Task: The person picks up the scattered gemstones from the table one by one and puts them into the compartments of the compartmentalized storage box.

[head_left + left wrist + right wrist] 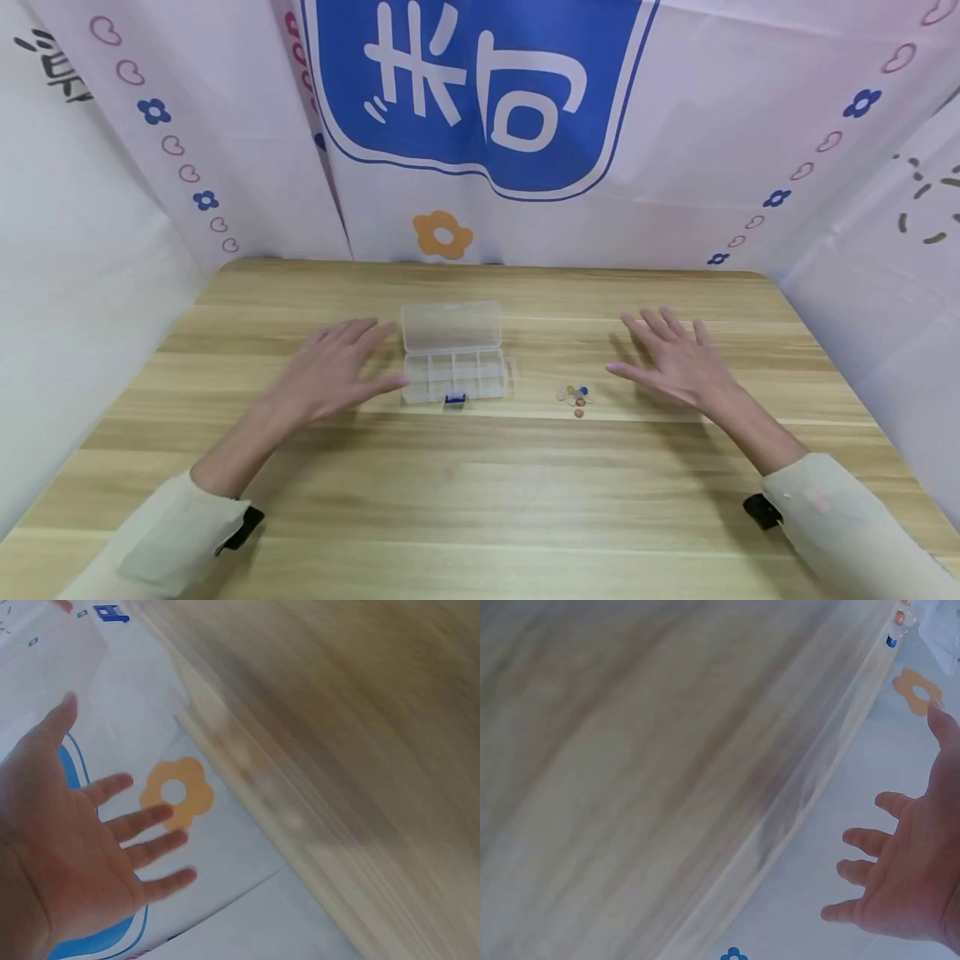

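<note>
A clear plastic compartment box (454, 375) lies on the table with its lid (452, 327) folded back and a blue latch (455, 399) at its front. My left hand (330, 371) hovers just left of the box, fingers spread, thumb tip close to the box's left side. To the box's right lies a small group of beads (580, 402), some clear, some orange, one blue, one yellow. My right hand (678, 362) is held to the right of the beads with fingers spread and nothing in it. In the left wrist view the left palm (71, 840) shows bare.
The wood-grain table (480, 500) extends around the box and beads. A white cloth (720, 150) with a large blue emblem and an orange flower hangs behind the table's far edge. White cloth (82, 275) also hangs along the left side, and more on the right.
</note>
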Demonstrator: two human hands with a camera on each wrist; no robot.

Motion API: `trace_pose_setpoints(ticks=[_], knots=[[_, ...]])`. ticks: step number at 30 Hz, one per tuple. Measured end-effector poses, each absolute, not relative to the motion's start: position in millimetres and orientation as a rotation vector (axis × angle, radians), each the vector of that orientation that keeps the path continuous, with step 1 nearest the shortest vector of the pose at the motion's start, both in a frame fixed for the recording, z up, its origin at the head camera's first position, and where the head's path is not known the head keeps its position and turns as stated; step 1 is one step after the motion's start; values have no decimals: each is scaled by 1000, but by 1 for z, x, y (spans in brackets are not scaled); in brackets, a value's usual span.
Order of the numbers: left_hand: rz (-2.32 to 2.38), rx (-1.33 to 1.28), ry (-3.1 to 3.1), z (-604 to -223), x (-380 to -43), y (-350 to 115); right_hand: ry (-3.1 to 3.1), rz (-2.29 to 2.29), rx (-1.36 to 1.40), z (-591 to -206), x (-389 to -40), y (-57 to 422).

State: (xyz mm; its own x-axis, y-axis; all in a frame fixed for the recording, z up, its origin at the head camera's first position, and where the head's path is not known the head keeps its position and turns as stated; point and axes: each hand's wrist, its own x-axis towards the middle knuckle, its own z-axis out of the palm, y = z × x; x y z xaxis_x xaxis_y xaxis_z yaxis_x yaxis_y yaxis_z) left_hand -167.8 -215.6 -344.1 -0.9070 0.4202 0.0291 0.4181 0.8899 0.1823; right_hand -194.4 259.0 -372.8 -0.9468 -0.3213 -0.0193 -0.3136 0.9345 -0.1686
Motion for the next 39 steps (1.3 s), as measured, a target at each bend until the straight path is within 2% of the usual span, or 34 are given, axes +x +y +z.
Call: trace_pose_setpoints(ticks=[7, 22, 39], knots=[[564, 763, 2908, -348, -177, -211, 3002, -335, -611, -373, -195, 251], [954, 717, 2622, -365, -198, -206, 2993, -452, -741, -375, -194, 239], [1114, 629, 2500, -369, -203, -202, 2923, -585, -814, -379, -195, 230]])
